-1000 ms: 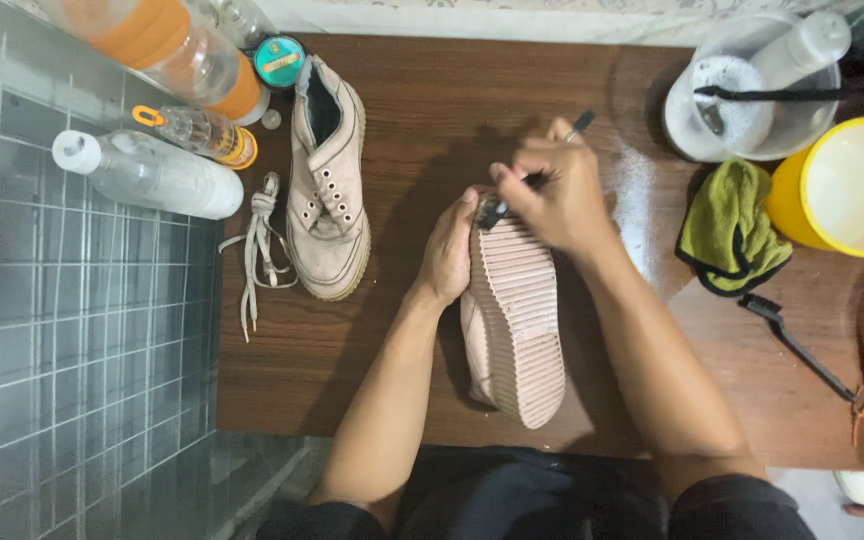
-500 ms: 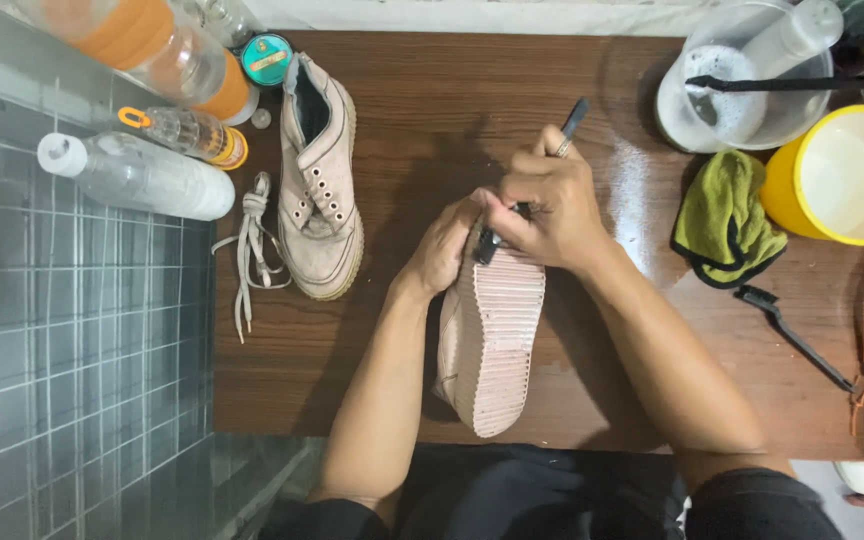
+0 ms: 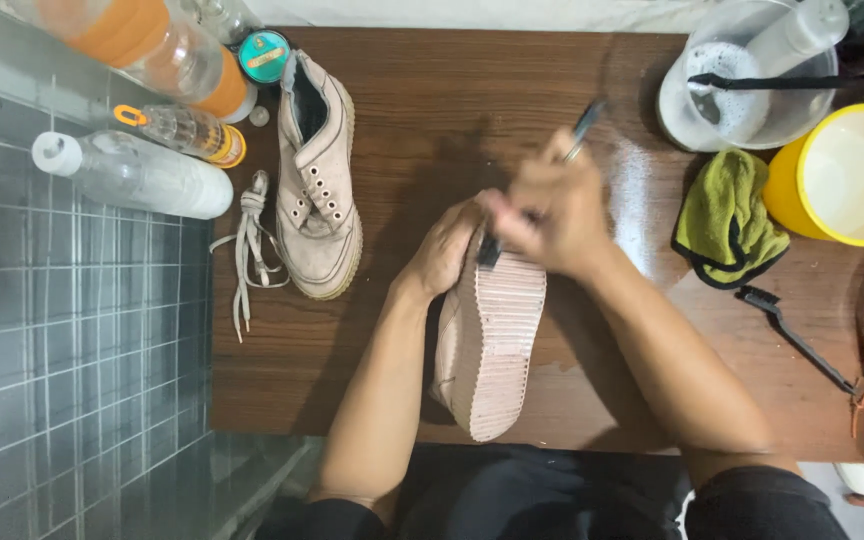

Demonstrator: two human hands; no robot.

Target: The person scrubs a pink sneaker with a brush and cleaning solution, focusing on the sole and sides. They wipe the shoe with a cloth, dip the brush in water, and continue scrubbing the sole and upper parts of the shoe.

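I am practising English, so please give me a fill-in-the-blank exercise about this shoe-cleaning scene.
1. The right hand holds a small ___ against the ribbed sole.
2. The left hand steadies the upturned ___.
3. The green cloth lies beside the ___ bowl.
4. The loose laces lie ___ of the second shoe.

Answers: brush; shoe; yellow; left

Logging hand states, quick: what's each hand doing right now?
Left hand: closed on the upturned shoe, steadying its front end.
Right hand: closed on a thin brush, bristles at the sole.
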